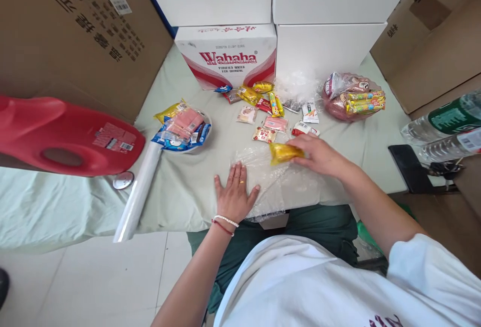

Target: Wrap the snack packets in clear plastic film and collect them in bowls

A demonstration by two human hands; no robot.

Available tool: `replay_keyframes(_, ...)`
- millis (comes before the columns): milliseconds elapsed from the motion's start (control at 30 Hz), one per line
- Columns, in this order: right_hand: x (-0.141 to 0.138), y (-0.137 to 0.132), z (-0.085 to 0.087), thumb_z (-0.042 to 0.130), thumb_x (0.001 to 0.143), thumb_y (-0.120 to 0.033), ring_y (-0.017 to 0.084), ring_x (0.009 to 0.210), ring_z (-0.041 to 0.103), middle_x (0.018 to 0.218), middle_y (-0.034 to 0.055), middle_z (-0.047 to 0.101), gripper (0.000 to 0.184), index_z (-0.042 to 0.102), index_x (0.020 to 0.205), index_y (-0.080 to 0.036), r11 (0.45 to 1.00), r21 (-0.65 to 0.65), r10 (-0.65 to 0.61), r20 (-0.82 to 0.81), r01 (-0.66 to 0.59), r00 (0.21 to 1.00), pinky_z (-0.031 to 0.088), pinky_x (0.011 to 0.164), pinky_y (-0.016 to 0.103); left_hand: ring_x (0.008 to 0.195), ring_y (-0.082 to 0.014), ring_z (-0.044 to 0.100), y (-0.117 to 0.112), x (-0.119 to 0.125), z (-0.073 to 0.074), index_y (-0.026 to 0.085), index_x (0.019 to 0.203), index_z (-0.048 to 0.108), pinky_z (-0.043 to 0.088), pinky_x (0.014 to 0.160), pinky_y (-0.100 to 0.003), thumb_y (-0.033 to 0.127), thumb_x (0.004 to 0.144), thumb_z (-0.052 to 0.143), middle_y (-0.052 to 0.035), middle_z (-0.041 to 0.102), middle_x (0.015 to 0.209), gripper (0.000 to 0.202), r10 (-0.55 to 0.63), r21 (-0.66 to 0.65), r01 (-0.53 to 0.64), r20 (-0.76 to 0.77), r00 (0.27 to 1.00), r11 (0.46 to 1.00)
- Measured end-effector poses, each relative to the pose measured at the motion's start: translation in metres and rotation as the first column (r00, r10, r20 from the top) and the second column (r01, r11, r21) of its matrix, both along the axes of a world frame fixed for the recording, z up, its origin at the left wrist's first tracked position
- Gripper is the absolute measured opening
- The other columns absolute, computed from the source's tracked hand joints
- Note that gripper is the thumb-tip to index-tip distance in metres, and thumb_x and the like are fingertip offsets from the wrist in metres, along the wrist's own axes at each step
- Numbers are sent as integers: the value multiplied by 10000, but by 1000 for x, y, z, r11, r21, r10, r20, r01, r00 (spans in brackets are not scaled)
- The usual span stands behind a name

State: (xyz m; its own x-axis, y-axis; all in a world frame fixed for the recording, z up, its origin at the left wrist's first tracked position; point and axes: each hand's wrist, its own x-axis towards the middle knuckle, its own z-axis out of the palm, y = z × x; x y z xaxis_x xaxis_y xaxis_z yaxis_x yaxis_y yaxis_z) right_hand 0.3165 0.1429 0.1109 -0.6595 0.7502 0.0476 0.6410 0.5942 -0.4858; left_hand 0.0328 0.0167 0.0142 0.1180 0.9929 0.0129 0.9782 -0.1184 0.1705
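Observation:
My left hand [233, 191] lies flat with fingers spread on the left edge of a sheet of clear plastic film [259, 186]. Above that film, my right hand [315, 154] grips a yellow-wrapped snack packet [283, 153] by its right end. Just beyond it are several small snack packets, among them a cream-and-red one [263, 134], a pink one [275, 124] and a red-and-white one [305, 129]. Further back lie more yellow packets [250, 95]. The writing on the held packet is not readable.
On the left are a bowl [207, 139] heaped with snack packets, a roll of clear film [139, 196] and a red jug [67, 136]. A reddish bowl [340, 111] of snacks, water bottles [443, 121] and a black phone [409, 169] are on the right. A Wahaha box [229, 58] stands behind.

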Motion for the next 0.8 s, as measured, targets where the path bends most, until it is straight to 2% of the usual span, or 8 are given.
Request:
replay_keyframes(133,-56,4,-12,712,911,-258,301,1087,587,1158,133,693,404,687,1305,-172,986,-61,161,137,-154,977,462,961,403,1578,-334,305,0,1,1,121,1638,284,14,1255,-713,568,1034,351,-230,273,1683,754,4,-5,-4,10,1000,1000)
replay_keyframes(233,-69,-1,-35,728,883,-179,312,1176,580,1271,158,656,441,672,1321,-164,977,-102,204,187,-187,961,478,1000,421,1581,-328,299,1,1,-2,132,1643,269,18,1258,-710,546,1039,355,-220,273,1689,738,7,4,-8,40,999,1000)
replay_keyframes(367,-35,-24,-49,669,943,-219,320,1373,505,1542,183,461,541,540,1468,-187,992,-49,112,-67,-115,991,466,1118,477,1572,-310,325,0,-11,-4,174,1656,227,117,1273,-676,466,1045,373,-196,284,1699,692,49,43,-58,200,979,997)
replay_keyframes(433,-9,-45,-48,608,1008,-299,291,1355,524,1487,160,512,472,527,1468,-234,998,-12,62,-220,-67,974,489,1107,481,1574,-279,327,-4,-24,1,208,1644,257,230,1273,-610,384,1035,388,-165,294,1708,647,36,92,-70,333,942,993)
replay_keyframes(500,13,-67,-51,615,1017,-371,282,1285,560,1394,139,582,448,540,1447,-265,999,5,37,-273,-37,961,515,1074,491,1589,-252,294,-12,-37,8,257,1593,366,279,1271,-557,281,989,423,-105,357,1694,608,-70,153,5,418,906,988)
replay_keyframes(600,27,-94,-65,681,978,-418,308,1251,557,1376,143,603,488,571,1424,-253,999,10,35,-203,-33,979,517,1062,538,1599,-272,262,-28,-50,16,290,1490,502,155,1302,-594,215,895,495,-52,491,1618,600,-305,162,263,373,876,951)
replay_keyframes(667,27,-103,-77,644,1000,-363,310,1234,557,1365,145,615,363,644,1341,-237,999,24,27,-163,-24,986,521,1050,551,1580,-307,302,-36,-52,16,281,1486,512,63,1295,-632,266,903,540,-73,507,1605,584,-380,98,368,289,879,925)
replay_keyframes(800,19,-93,-78,520,1038,-222,273,1151,586,1261,130,675,239,739,1130,-236,998,41,64,-213,-56,975,559,968,499,1500,-318,431,-39,-53,11,274,1516,495,115,1275,-610,470,955,591,-123,486,1615,602,-349,41,348,180,920,937)
